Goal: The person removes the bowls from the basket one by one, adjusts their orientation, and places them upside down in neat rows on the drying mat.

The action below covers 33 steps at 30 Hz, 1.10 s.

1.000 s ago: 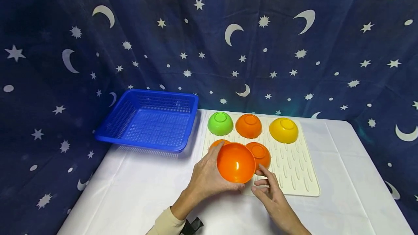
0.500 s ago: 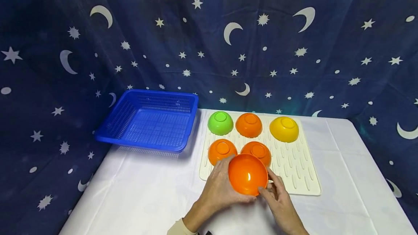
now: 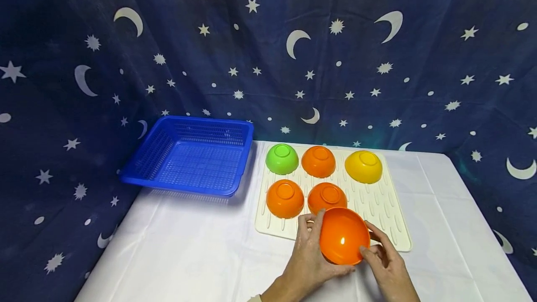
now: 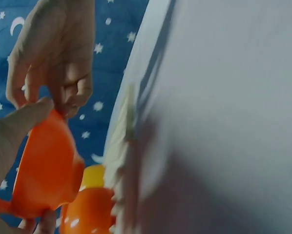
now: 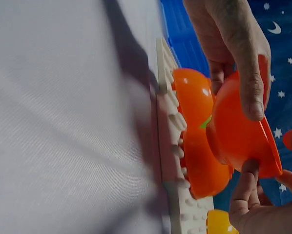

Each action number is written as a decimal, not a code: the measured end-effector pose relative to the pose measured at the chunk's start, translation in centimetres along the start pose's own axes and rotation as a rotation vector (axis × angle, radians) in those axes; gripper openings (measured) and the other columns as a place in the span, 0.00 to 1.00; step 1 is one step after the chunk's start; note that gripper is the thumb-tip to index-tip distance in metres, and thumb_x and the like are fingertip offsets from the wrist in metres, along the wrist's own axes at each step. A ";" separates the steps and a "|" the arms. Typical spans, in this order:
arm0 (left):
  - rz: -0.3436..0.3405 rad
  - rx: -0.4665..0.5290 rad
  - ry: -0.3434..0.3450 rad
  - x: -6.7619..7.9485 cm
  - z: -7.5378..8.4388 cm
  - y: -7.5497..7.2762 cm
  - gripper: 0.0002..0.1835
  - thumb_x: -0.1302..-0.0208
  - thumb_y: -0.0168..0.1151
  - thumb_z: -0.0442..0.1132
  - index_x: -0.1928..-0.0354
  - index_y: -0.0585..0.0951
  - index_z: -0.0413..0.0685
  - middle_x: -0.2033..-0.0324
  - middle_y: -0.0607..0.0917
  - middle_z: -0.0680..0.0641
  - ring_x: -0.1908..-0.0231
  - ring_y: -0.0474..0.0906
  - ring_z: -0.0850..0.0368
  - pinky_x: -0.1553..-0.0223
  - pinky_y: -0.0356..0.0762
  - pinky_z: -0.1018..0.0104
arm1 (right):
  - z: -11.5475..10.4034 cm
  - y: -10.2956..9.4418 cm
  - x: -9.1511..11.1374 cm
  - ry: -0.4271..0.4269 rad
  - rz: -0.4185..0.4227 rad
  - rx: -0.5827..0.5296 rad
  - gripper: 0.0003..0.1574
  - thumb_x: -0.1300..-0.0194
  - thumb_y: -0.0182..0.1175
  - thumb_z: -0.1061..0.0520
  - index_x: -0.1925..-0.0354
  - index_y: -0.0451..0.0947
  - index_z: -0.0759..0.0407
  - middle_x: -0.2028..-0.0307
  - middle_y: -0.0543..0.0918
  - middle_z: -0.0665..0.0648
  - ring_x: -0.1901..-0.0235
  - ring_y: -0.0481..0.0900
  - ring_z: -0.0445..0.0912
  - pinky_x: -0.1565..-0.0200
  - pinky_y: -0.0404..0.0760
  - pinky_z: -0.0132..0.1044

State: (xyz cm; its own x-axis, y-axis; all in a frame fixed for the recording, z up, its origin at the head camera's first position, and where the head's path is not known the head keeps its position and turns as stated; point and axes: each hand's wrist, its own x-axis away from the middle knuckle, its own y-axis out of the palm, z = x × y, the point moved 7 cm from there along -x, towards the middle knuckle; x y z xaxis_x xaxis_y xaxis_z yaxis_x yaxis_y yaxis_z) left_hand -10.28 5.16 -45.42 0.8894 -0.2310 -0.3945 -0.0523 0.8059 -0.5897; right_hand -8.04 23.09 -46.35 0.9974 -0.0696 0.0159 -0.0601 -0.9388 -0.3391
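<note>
An orange bowl [image 3: 343, 234] is held up above the front edge of the ribbed cream mat [image 3: 386, 220], its hollow turned toward the head camera. My left hand [image 3: 308, 257] grips its left side, thumb low and fingers at the upper rim. At the right rim, my right hand [image 3: 388, 269] pinches the bowl between thumb and fingers. The right wrist view shows the bowl [image 5: 234, 126] tilted on its side, off the mat. Upside down on the mat stand a green bowl [image 3: 282, 159], a yellow bowl [image 3: 363, 167] and several other orange bowls [image 3: 285, 199].
A blue plastic basket [image 3: 201, 164] stands on the white-clothed table [image 3: 189, 246], left of the mat. Behind and beside the table hangs a dark blue curtain [image 3: 251, 27] with moons and stars.
Both hands and the orange bowl have moved right and toward the front of the mat. My right hand, earlier beside the bowl, now holds its rim. Two orange bowls behind are more exposed.
</note>
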 end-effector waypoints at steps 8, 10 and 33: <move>-0.037 0.259 -0.106 1.0 0.5 2.2 0.56 0.46 0.79 0.51 0.21 0.55 0.54 0.38 0.59 0.50 0.42 0.68 0.55 0.42 0.74 0.56 | 0.8 -1.2 0.8 -0.043 0.023 0.145 0.39 0.26 0.61 0.59 0.23 0.60 0.55 0.47 0.69 0.60 0.59 0.78 0.37 0.60 0.77 0.27; -0.062 0.295 -0.123 1.0 0.8 2.6 0.51 0.41 0.75 0.47 0.21 0.55 0.52 0.36 0.58 0.51 0.39 0.66 0.55 0.40 0.71 0.56 | 1.1 -1.4 0.9 -0.058 0.030 0.135 0.40 0.27 0.61 0.61 0.22 0.59 0.56 0.48 0.67 0.60 0.57 0.75 0.34 0.59 0.75 0.23; -0.293 0.279 -0.012 -1.3 3.8 6.0 0.43 0.35 0.66 0.44 0.22 0.58 0.44 0.24 0.53 0.51 0.30 0.61 0.54 0.36 0.68 0.61 | 2.7 -5.7 -1.3 -0.156 0.092 -0.099 0.46 0.34 0.56 0.77 0.26 0.46 0.61 0.34 0.55 0.62 0.37 0.61 0.44 0.44 0.64 0.17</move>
State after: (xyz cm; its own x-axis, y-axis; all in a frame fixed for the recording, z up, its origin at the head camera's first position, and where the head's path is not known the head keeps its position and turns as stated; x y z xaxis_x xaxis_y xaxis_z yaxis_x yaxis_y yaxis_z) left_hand -10.00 12.38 -45.73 0.8536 -0.4676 -0.2294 0.3275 0.8243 -0.4618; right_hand -8.90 29.42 -47.03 0.9809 -0.1111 -0.1594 -0.1474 -0.9599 -0.2382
